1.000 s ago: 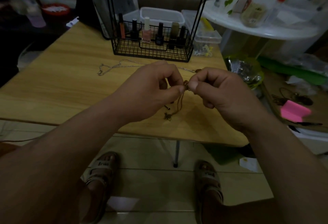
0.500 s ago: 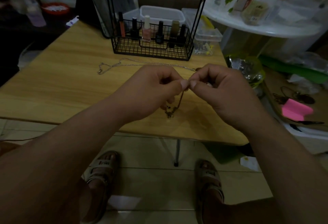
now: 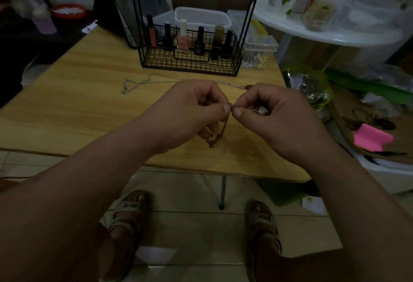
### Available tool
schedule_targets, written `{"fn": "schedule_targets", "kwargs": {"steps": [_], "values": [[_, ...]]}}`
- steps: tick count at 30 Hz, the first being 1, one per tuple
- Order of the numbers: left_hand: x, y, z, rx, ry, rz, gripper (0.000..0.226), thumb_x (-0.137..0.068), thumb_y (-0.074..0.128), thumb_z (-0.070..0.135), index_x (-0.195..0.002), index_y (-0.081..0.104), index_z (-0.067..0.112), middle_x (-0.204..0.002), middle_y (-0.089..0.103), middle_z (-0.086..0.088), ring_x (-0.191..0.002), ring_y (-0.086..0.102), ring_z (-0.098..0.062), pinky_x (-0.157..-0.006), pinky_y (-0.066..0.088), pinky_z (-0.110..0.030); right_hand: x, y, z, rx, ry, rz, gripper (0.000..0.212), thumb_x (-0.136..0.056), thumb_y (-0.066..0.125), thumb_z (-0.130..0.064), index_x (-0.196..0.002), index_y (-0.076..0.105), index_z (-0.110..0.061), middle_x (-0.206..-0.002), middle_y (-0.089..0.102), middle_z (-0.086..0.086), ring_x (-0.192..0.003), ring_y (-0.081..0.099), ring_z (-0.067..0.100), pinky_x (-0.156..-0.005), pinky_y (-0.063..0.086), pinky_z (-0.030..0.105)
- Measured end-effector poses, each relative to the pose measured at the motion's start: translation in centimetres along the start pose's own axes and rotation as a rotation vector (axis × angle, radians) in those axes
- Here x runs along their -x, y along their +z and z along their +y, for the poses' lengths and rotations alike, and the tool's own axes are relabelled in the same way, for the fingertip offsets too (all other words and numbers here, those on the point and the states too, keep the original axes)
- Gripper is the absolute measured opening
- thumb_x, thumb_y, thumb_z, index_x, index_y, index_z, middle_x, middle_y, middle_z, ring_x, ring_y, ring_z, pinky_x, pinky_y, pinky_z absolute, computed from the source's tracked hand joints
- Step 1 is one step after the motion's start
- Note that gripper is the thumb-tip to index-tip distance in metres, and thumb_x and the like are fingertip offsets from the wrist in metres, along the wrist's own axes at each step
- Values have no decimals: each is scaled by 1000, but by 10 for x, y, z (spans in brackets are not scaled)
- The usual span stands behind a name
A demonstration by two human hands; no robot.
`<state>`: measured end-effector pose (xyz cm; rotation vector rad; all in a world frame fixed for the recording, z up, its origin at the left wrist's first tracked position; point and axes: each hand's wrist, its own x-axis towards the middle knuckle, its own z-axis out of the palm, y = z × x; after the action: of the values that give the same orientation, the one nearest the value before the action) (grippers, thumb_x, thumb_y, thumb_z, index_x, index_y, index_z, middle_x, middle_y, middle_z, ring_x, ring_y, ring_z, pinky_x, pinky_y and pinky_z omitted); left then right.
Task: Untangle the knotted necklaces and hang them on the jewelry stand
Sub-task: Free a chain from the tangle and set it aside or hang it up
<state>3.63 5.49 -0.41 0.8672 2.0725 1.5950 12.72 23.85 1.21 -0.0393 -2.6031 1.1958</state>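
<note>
A thin gold necklace [image 3: 220,133] hangs between my two hands above the wooden table [image 3: 73,107], its pendant end touching the tabletop. My left hand [image 3: 192,111] pinches its chain between thumb and forefinger. My right hand [image 3: 274,116] pinches the same chain right beside it, fingertips almost touching. A silver chain necklace [image 3: 156,80] lies stretched out on the table behind my hands. The black wire jewelry stand [image 3: 190,60] rises at the table's far edge, with its tall rods running out of view.
Nail polish bottles [image 3: 183,35] fill the stand's wire basket. Clear plastic boxes [image 3: 257,42] sit behind it. A white round table [image 3: 324,33] with jars stands at the right, clutter and a pink pad [image 3: 372,137] below it. My sandalled feet are under the table's near edge.
Both hands have kept pinching the gold chain at the same spot, drawing slightly closer together. The hanging end has shifted a little. The silver chain has not moved.
</note>
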Motion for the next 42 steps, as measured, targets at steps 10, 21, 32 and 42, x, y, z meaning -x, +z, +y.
{"fn": "schedule_targets", "kwargs": {"steps": [10, 21, 32, 42], "values": [[0, 0, 5, 224, -44, -30, 8, -101, 61, 10, -94, 65, 10, -85, 64, -6, -75, 62, -19, -62, 56, -30, -2, -3, 2, -191, 83, -91, 6, -97, 67, -16, -94, 71, -18, -75, 68, 0, -62, 58, 9, -56, 49, 21], [-6, 16, 1, 236, -108, 9, 10, -94, 63, 3, -92, 62, 12, -72, 61, 2, -72, 58, -16, -63, 53, -33, 0, 4, 5, -140, 59, -70, 19, -98, 65, -15, -111, 62, -29, -84, 71, 4, -66, 65, 18, -62, 55, 37], [-10, 12, -3, 124, -98, 48, 8, -95, 68, 11, -88, 70, 13, -81, 71, -1, -77, 62, -19, -66, 57, -30, 3, 1, 8, 124, -29, -28, 6, -97, 69, -23, -98, 69, -29, -85, 69, -14, -85, 64, -2, -67, 46, 9], [-7, 14, -2, -76, 9, 32, 8, -89, 72, 8, -85, 67, 14, -81, 70, -10, -70, 62, -17, -66, 60, -46, 5, 4, 10, 153, -62, -76, 10, -93, 72, -22, -91, 65, -29, -82, 66, -11, -77, 60, 7, -61, 42, 14]]}}
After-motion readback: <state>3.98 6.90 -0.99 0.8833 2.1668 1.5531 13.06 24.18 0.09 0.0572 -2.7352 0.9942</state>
